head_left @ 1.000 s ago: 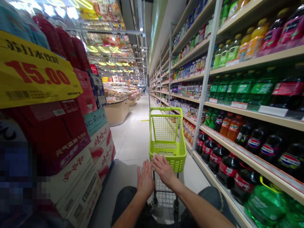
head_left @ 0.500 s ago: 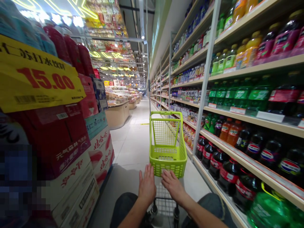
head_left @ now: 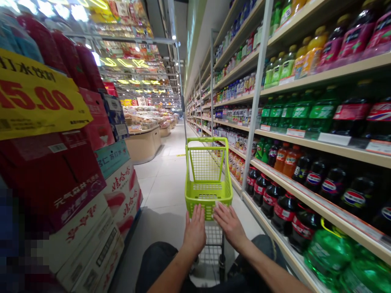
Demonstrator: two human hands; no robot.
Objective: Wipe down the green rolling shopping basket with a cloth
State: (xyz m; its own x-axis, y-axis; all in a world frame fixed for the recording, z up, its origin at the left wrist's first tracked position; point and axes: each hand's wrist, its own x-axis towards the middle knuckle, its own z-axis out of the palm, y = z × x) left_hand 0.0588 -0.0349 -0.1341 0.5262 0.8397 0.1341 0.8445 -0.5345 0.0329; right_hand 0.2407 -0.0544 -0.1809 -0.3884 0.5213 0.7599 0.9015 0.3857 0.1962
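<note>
Supermarket aisle, pale tiled floor (head_left: pixel 166 179); drink shelves (head_left: pixel 320 142) along the right, stacked cartons (head_left: pixel 113 195) along the left. Left hand (head_left: pixel 194 232): fingers extended, close together, back of hand up, not closed on anything. Right hand (head_left: pixel 232 228): fingers likewise extended, slightly spread, angled inward; a small pale patch at the fingertips, too small to identify. Green shopping cart (head_left: pixel 226 192): upright, directly beyond both sets of fingers. Fingertips overlap the near wall of its basket in view, left hand toward the left part, right hand toward the right; contact cannot be told. Wire lower rack and legs visible below, between the forearms. Two bent knees flank the arms. Yellow price sign (head_left: pixel 39 97) reads "5.00" at its visible part, above the cartons.
</note>
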